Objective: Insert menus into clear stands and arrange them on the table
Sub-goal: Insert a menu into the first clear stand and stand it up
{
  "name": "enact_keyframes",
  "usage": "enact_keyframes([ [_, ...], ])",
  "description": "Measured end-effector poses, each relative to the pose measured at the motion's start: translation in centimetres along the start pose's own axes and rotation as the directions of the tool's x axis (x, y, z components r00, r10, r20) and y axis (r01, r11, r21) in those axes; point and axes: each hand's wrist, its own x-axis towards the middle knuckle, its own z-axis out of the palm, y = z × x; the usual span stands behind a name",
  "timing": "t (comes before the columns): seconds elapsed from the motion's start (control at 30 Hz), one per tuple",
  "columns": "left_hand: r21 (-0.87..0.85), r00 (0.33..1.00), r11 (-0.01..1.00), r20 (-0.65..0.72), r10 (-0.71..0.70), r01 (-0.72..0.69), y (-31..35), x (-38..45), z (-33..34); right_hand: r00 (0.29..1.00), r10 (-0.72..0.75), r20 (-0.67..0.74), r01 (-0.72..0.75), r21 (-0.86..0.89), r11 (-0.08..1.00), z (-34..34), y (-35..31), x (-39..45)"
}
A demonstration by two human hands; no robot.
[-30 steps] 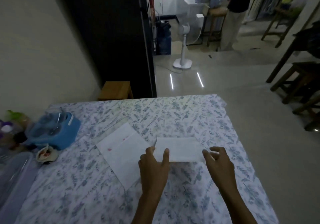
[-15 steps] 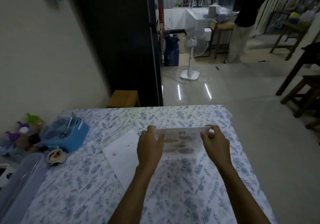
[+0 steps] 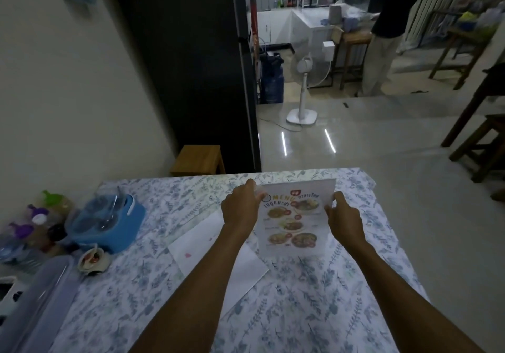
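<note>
A printed menu [image 3: 293, 218] with food pictures stands upright near the far middle of the floral-cloth table [image 3: 314, 298], apparently inside a clear stand whose edges barely show. My left hand [image 3: 240, 207] grips its upper left edge. My right hand [image 3: 344, 218] holds its right edge. A second white sheet [image 3: 196, 246], face down with a small pink mark, lies flat on the cloth to the left, partly under my left forearm.
At the table's left are a blue cutlery box [image 3: 109, 221], sauce bottles [image 3: 30, 227], a small cup [image 3: 93, 259] and a long clear lidded container [image 3: 38, 303]. Beyond the table are a wooden stool [image 3: 199, 158], a white fan [image 3: 303, 93] and a person [image 3: 388, 24].
The menu was lying flat near my hands. Both hands have lifted it, turned it upright with the printed side facing me, and carried it toward the far side of the table.
</note>
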Motion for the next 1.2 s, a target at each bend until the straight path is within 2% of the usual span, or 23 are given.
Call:
enact_keyframes([
  [0.27, 0.021, 0.998, 0.999, 0.034, 0.044, -0.044, -0.9, 2.0, 0.5, 1.000, 0.017, 0.006, -0.016, -0.027, 1.000, 0.9, 0.0, 1.2],
  [0.57, 0.011, 0.990, 0.994, 0.082, 0.112, -0.113, -1.7, 2.3, 0.8, 0.993, 0.112, 0.035, -0.111, -0.040, 0.993, 1.3, -0.7, 1.0],
  [0.73, 0.006, 0.978, 0.984, 0.111, 0.178, -0.179, -2.6, 2.4, 0.4, 0.979, 0.187, 0.085, -0.171, -0.167, 0.971, 1.1, -0.3, -0.2],
  [0.93, 0.055, 0.979, 0.982, 0.103, 0.175, -0.181, -3.2, 1.7, -0.7, 0.981, 0.105, 0.160, -0.071, -0.202, 0.977, 0.4, -0.5, -1.6],
  [1.07, 0.053, 0.990, 0.990, 0.048, 0.129, -0.132, -3.6, -0.2, -1.4, 0.976, 0.062, 0.208, -0.012, -0.237, 0.971, 0.8, -0.9, -2.7],
  [1.2, 0.047, 0.997, 0.997, 0.056, 0.060, -0.063, -5.4, -3.5, -1.2, 0.957, 0.030, 0.290, 0.044, -0.245, 0.968, 2.4, -2.0, -3.9],
])
